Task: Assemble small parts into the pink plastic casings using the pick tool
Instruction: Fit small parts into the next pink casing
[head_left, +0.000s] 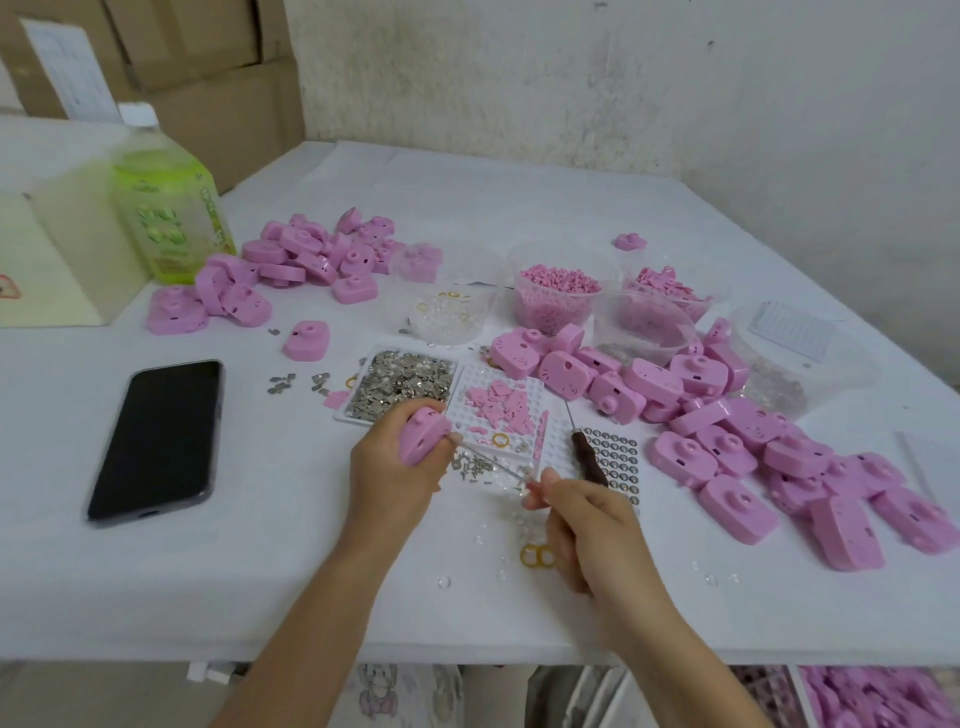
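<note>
Left hand (389, 467) fingers curl round pink casing (423, 434), right hand (592, 525) fingers pinch pick tool (491, 461); thin tip could slip off the casing and jab the left thumb.

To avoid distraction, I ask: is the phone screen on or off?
Off: the phone lies face up, its screen fully black.

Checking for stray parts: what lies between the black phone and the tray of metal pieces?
Head view: a few loose grey metal pieces and one small pink part on the table.
</note>
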